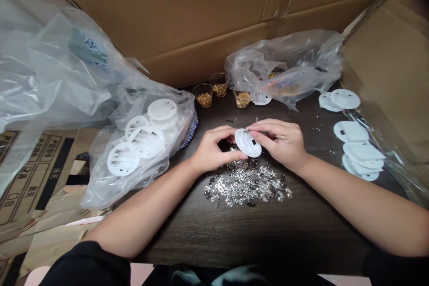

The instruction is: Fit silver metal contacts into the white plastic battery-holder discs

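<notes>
A round white plastic disc [247, 144] with a small dark square opening is held tilted above the table. My left hand [216, 148] grips its left edge, thumb below and fingers above. At the disc's upper right edge, my right hand [279, 140] is pinched, and a tiny metal piece seems to show at its fingertips, too small to name. Beneath both hands spreads a heap of small silvery metal clips [248, 185]. Two thin dark pins [232, 120] lie on the table just beyond the disc.
Clear cups [204, 96] of brass-coloured pins stand at the back. White discs with metal strips lie on a plastic bag [161, 170] at left. More white discs [351, 132] are stacked at right. Cardboard walls [201, 13] enclose the dark table [214, 237]; another plastic bag [301, 60] lies behind.
</notes>
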### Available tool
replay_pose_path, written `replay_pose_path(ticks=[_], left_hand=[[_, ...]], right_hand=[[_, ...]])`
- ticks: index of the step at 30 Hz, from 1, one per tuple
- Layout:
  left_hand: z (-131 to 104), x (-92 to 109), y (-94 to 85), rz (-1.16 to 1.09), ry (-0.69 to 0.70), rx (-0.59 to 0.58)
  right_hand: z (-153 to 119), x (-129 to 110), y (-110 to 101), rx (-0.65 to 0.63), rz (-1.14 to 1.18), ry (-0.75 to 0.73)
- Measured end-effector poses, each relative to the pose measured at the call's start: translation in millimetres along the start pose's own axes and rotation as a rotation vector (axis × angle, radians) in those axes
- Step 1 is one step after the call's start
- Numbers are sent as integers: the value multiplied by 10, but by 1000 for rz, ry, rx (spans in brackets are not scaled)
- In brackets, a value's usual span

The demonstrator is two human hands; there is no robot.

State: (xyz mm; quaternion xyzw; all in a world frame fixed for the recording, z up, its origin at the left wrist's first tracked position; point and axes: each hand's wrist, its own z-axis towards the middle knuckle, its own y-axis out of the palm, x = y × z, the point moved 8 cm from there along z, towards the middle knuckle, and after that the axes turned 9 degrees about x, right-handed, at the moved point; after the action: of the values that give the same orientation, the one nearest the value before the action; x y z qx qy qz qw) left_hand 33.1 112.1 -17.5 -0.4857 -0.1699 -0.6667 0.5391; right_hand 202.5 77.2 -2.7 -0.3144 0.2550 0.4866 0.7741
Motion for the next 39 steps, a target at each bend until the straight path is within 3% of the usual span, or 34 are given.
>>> replay_pose_path(ticks=[39], left_hand=[[5,2,-14,46,-14,18]], right_hand=[[-9,101,76,-65,15,68]])
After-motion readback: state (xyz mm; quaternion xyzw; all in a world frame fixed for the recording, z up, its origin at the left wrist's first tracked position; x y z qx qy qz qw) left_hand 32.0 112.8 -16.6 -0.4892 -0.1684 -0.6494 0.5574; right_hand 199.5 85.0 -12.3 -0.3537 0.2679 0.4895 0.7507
